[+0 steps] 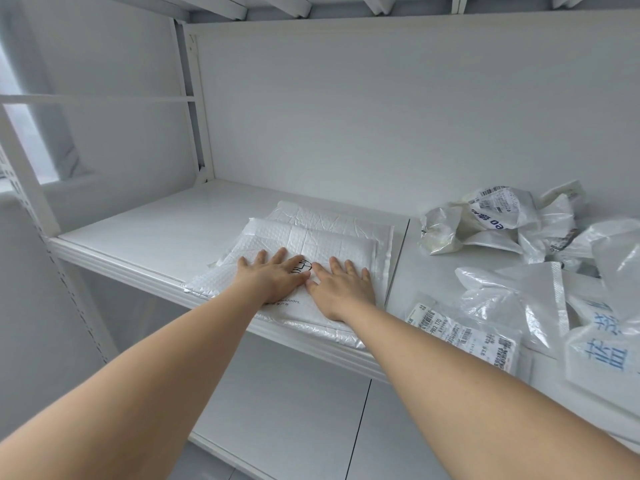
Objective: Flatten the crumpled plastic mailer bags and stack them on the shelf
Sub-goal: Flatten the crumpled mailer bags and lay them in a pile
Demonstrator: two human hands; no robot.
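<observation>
L hand [273, 275] & R hand [341, 287] side by side, fingers straight, palms pressing on top mailer [311, 242], gripping nothing. Step: flattening, approx. done. Mailer lies at shelf [156, 230] front edge on a 2nd mailer [346, 216]. Long axis seems front-to-back, print reading toward person. Next: fetch one from crumpled pile [485, 223], R & further back.

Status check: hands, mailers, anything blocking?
Left hand and right hand open, pressing top mailer flat on shelf stack. Crumpled bags heaped to the right. Nothing in the way.
</observation>
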